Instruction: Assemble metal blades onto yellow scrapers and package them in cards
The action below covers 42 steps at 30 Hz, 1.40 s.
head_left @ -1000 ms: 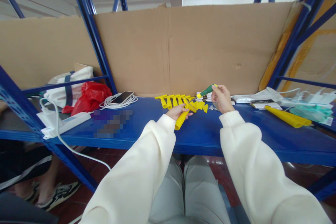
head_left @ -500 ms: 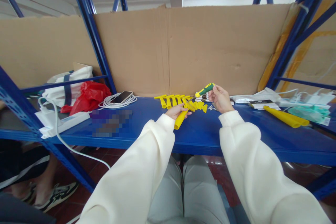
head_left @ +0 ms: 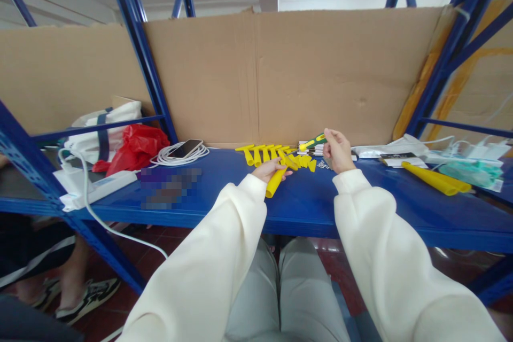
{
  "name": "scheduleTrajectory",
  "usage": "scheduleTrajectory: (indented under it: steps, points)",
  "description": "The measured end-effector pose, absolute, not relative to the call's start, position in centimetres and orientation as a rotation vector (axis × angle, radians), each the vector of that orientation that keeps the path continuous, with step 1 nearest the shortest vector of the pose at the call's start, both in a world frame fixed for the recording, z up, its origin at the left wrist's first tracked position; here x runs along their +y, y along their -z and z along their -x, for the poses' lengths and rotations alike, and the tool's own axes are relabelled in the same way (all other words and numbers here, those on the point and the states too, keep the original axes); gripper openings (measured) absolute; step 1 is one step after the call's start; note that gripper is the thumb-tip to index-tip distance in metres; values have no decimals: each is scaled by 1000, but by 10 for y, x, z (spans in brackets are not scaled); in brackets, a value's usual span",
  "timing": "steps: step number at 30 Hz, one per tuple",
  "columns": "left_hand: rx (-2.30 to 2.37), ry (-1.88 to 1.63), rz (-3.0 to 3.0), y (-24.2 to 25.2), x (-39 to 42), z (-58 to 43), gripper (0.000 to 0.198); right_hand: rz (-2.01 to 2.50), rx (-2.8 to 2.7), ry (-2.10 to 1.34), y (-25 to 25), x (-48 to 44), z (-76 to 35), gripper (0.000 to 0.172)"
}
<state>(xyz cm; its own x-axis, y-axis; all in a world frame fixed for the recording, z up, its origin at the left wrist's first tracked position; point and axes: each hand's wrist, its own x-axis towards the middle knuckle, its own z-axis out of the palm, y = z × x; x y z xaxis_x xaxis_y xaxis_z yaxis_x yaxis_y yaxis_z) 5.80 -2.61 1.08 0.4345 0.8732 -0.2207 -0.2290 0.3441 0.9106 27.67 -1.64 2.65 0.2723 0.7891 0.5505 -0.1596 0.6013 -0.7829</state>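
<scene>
My left hand (head_left: 269,171) is closed round a yellow plastic piece with a tube-like handle (head_left: 274,184), its wider end pointing toward me. In my right hand (head_left: 337,150) is the handle end of a green and yellow screwdriver (head_left: 313,142), pinched in the fingertips. The screwdriver slants down to the left, its shaft reaching the top of the held yellow piece. I cannot make out exactly what the tip touches. Behind my left hand stands a row of similar yellow pieces (head_left: 257,156). Small yellow wedge-shaped parts (head_left: 312,165) and tiny metal screws (head_left: 321,164) lie between my hands.
White-and-black sticks (head_left: 316,149) lie behind the screwdriver. To the right are long yellow tubes (head_left: 436,178) and a green bundle in plastic (head_left: 473,172). Leftward lie a phone (head_left: 186,148) on a coiled white cable, a red bag (head_left: 138,147) and a power strip (head_left: 100,189). Cardboard (head_left: 320,75) closes the back.
The screwdriver's handle has turned about its length, showing more yellow, and its outer end sits slightly lower. My right fingers have shifted a little; my left hand has stayed put.
</scene>
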Motion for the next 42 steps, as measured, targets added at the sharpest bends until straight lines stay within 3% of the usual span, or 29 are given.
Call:
scheduleTrajectory:
  steps: [7, 13, 23, 30, 37, 42]
  points:
    - [731, -830, -966, -6, -17, -54, 67, 596, -1220, -806, -30, -20, -275, 44]
    - [750, -828, -962, -7, -20, -55, 69, 636, -1100, -765, -30, -20, -274, 55]
    - [776, -859, -923, -11, -25, -56, 76, 654, -1117, -765, -29, -21, -273, 55]
    - [761, -869, -930, -9, -21, -56, 71, 607, -1178, -849, -31, -25, -271, 44]
    - [741, -870, -911, -8, -21, -55, 72, 654, -1088, -762, -30, -21, -272, 60]
    - [736, -877, -899, -11, -24, -56, 79, 658, -1096, -736, -28, -19, -273, 59]
